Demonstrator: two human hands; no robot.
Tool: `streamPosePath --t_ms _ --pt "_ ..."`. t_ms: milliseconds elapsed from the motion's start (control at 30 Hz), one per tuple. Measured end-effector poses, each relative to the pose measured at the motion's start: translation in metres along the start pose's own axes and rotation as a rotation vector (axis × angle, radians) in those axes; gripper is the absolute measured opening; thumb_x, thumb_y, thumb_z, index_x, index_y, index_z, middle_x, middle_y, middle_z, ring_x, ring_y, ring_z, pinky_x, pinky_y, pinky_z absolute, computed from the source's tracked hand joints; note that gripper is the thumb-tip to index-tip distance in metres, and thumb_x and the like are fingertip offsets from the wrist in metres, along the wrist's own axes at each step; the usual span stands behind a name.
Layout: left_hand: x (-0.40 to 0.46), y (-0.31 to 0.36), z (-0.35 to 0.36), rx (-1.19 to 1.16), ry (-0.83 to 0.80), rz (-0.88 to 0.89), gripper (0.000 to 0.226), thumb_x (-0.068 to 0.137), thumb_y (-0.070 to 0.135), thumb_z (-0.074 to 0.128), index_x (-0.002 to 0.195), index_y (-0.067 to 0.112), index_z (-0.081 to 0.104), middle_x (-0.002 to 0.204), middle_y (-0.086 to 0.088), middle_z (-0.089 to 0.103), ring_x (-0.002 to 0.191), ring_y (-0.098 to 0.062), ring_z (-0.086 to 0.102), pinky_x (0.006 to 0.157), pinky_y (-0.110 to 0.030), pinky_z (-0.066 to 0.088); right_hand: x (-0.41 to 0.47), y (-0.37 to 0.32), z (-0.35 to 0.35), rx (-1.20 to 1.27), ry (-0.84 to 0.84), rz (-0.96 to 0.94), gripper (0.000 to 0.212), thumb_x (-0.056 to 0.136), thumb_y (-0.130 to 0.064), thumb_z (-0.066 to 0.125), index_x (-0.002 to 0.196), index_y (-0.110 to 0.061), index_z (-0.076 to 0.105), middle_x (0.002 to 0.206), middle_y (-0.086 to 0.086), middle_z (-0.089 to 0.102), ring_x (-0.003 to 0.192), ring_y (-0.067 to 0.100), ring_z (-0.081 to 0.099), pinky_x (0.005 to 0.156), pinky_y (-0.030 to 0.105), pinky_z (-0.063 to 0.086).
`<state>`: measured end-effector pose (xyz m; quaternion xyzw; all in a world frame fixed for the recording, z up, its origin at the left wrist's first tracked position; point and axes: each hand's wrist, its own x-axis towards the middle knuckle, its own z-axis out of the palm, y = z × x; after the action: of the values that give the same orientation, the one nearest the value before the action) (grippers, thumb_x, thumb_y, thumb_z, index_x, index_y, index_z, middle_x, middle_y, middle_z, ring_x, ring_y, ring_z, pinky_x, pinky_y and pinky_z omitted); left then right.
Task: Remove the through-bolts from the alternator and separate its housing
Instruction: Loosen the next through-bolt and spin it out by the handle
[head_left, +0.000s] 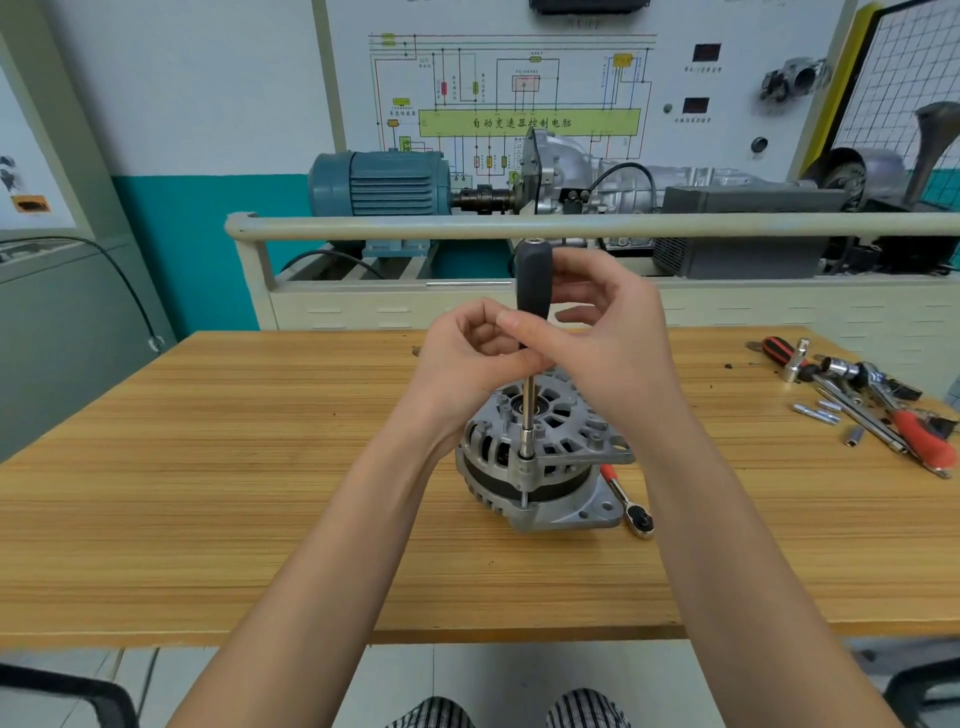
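Alternator (540, 457) upright on desk (208, 467); both hands, left (467, 358) and right (597, 343), grip nut driver (532, 291), keeping it vertical over a through-bolt (523, 496).

Both forearms reach forward, left hand (470, 345) and right hand (597, 332) raised together, fingers curled.

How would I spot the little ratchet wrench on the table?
Find the grey alternator in the middle of the wooden table. The ratchet wrench lies against its right foot. Unlike the tool pile far right, it lies alone, with an orange handle tip.
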<state>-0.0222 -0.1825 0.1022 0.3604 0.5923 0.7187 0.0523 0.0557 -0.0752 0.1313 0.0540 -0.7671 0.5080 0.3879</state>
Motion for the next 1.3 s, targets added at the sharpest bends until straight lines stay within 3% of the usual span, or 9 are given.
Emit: streamPosePath --t_ms 167,267,400,567,700,833,1033,1167,1300 --pt "-0.001 -0.001 -0.001 0.010 -0.102 -0.036 0.028 0.079 0.007 0.073 0.106 0.002 0.067 0.101 -0.014 0.072 0.099 -0.026 0.068 0.094 -0.042 0.053 0.002 0.003 0.000 -0.003 0.019 -0.012 0.034 0.081 -0.003 0.071 0.111 -0.019 0.066 0.093 -0.012 0.069 0.089 0.003 0.066 0.082 0.021 0.053" --pt "-0.004 0.000 -0.006 -0.144 -0.238 -0.100 0.033 0.085 0.012 0.062 0.114 -0.002 0.064 0.104 -0.014 0.072 0.100 -0.024 0.068 0.093 -0.039 0.053 0.001 0.004 -0.003 0.089 -0.033 0.040 0.039 0.089 0.005 0.058 0.124 -0.011 0.060 0.107 0.003 0.070 0.102 0.013 0.066 0.091 0.036 0.054" --pt "-0.002 -0.001 -0.004 -0.091 -0.093 -0.066 0.029 0.072 0.006 0.071 0.100 -0.001 0.069 0.089 -0.012 0.074 0.085 -0.021 0.071 0.080 -0.030 0.056 0.002 -0.001 -0.004 0.064 -0.101 0.015 0.034 0.086 -0.002 0.066 0.118 -0.014 0.060 0.104 -0.003 0.069 0.100 0.010 0.065 0.090 0.026 0.053" --pt "0.001 -0.001 0.005 0.060 0.023 -0.011 0.027 0.072 -0.005 0.076 0.096 -0.004 0.065 0.082 -0.012 0.071 0.079 -0.022 0.068 0.080 -0.035 0.058 0.003 0.000 0.004 -0.005 0.059 -0.013 0.019 0.078 -0.012 0.077 0.091 -0.018 0.066 0.082 0.002 0.068 0.082 0.019 0.065 0.077 0.037 0.056" --pt "-0.003 0.000 -0.001 -0.042 -0.184 -0.099 0.027 0.091 0.006 0.058 0.117 -0.003 0.062 0.106 -0.019 0.070 0.101 -0.028 0.066 0.094 -0.044 0.051 0.002 0.003 0.001 0.054 -0.044 0.013 0.019 0.091 -0.007 0.060 0.103 -0.022 0.063 0.099 -0.002 0.071 0.097 0.008 0.065 0.092 0.039 0.053" --pt "-0.005 0.000 -0.003 -0.162 -0.162 -0.114 0.035 0.080 0.007 0.064 0.113 -0.005 0.063 0.097 -0.015 0.072 0.093 -0.024 0.068 0.092 -0.039 0.053 0.002 0.005 0.000 0.113 -0.118 0.087 0.043 0.094 -0.007 0.057 0.136 -0.010 0.048 0.127 -0.002 0.062 0.121 0.005 0.055 0.105 0.041 0.044" --pt "-0.001 -0.002 0.004 -0.067 0.057 -0.053 0.034 0.060 0.006 0.079 0.089 0.001 0.062 0.087 -0.018 0.069 0.087 -0.031 0.065 0.091 -0.045 0.053 -0.001 0.004 0.003 0.039 0.099 -0.018 0.039 0.071 -0.010 0.082 0.106 -0.018 0.067 0.091 -0.010 0.071 0.085 0.006 0.069 0.079 0.028 0.057" --pt "-0.005 -0.004 -0.001 -0.115 -0.136 -0.091 0.031 0.086 0.008 0.064 0.114 -0.004 0.063 0.103 -0.018 0.070 0.099 -0.026 0.066 0.098 -0.048 0.049 0.000 0.005 0.002 0.023 0.063 -0.011 0.037 0.081 -0.002 0.072 0.115 -0.016 0.065 0.094 -0.014 0.068 0.091 0.005 0.068 0.083 0.025 0.055" --pt "-0.005 -0.004 -0.005 -0.175 -0.111 -0.091 0.038 0.076 0.010 0.067 0.111 -0.004 0.064 0.096 -0.016 0.072 0.091 -0.025 0.069 0.090 -0.039 0.055 -0.002 0.006 0.000 0.032 -0.020 0.008 0.036 0.089 -0.003 0.062 0.123 -0.016 0.060 0.102 -0.011 0.067 0.100 0.007 0.064 0.089 0.028 0.053"
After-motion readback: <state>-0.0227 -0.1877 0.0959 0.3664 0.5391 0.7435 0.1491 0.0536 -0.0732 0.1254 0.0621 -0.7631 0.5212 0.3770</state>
